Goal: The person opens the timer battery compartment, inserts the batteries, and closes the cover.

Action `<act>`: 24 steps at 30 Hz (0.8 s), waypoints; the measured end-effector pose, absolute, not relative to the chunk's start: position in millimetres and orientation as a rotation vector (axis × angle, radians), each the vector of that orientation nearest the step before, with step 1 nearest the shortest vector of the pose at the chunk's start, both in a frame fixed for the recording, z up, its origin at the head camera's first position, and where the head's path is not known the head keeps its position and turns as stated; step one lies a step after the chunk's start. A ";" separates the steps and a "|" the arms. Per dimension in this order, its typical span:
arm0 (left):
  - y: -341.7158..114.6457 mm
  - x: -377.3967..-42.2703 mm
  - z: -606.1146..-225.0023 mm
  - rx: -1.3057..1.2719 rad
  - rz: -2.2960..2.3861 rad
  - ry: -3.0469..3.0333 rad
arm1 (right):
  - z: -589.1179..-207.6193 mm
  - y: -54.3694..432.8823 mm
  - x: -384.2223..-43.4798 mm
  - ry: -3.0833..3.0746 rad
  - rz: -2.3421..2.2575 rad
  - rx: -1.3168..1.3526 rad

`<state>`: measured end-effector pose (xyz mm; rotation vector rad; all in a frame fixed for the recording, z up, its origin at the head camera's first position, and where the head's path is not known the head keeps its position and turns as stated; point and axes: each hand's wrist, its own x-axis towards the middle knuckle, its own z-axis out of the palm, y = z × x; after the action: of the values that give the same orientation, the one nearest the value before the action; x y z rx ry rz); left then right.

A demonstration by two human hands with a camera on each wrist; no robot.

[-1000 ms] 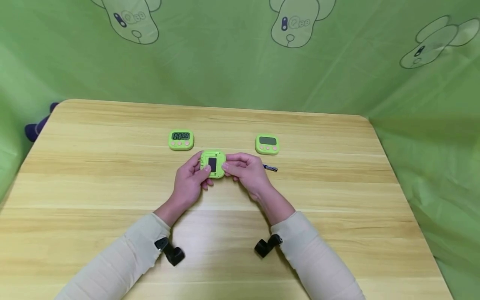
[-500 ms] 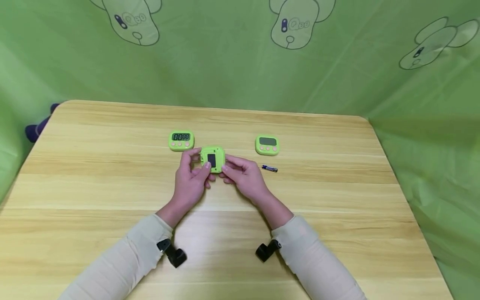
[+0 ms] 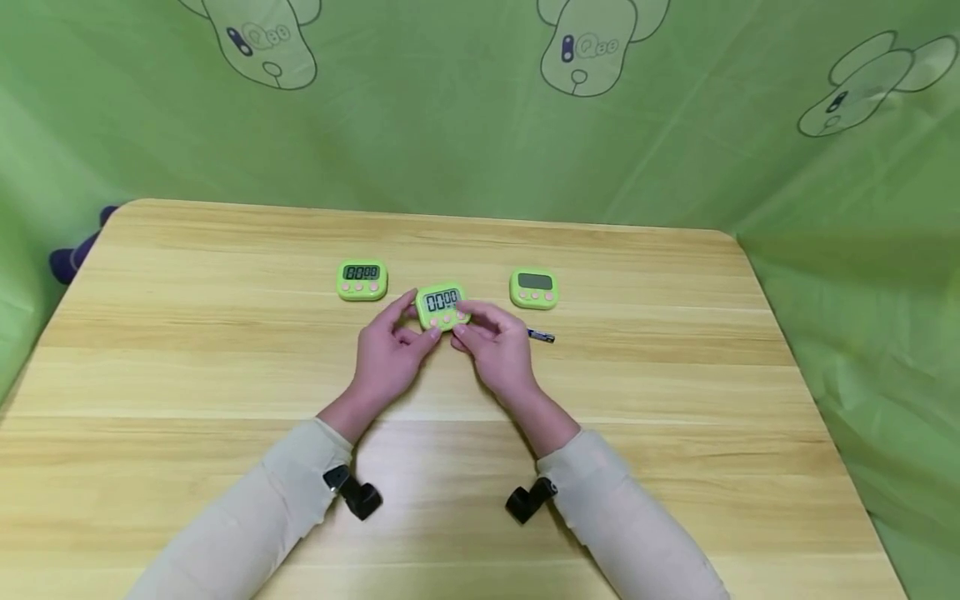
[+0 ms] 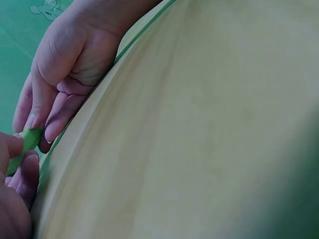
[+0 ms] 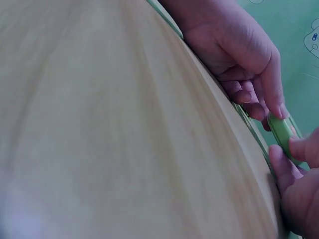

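Note:
A green digital timer [image 3: 441, 306] is held above the table between both hands, its face tilted up and its screen showing 00 00. My left hand [image 3: 388, 350] grips its left side, thumb at the lower edge and index finger at the upper left corner. With my right hand [image 3: 501, 350] I pinch its right end; the index finger lies over the front by the rightmost pink button and the thumb is at the lower right corner. Only the green edge of the timer [image 4: 30, 139] shows in the left wrist view, and likewise the timer [image 5: 283, 130] in the right wrist view. Its back is hidden.
Another green timer [image 3: 362, 280] reading 00 00 lies behind the left hand. A third timer [image 3: 534, 288], its screen blank, lies at the back right. A small battery [image 3: 542, 336] sits beside the right hand, partly covered. A green curtain [image 3: 450, 150] hangs behind the wooden table [image 3: 660, 400].
The timer in my hands has been turned over: its back with a dark rectangle faced up before, now its screen does. It has also shifted slightly right and away from me.

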<state>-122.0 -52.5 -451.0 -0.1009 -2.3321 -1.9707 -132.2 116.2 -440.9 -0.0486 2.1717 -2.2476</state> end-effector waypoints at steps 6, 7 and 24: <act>-44.3 -131.7 -449.7 -0.068 -1.842 -2.401 | -444.3 116.9 -141.1 2.353 -2.182 -0.016; -42.5 -133.9 -449.6 -0.065 -1.806 -2.413 | -445.3 116.9 -142.9 2.392 -2.161 -0.019; -36.0 -169.7 -446.0 -0.143 -1.196 -2.810 | -445.4 106.1 -167.1 3.085 -1.521 -0.029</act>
<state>-169.7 -36.0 -446.0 -0.1430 -2.8104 -1.1960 -167.1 106.1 -445.4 -0.0290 3.0855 -1.5208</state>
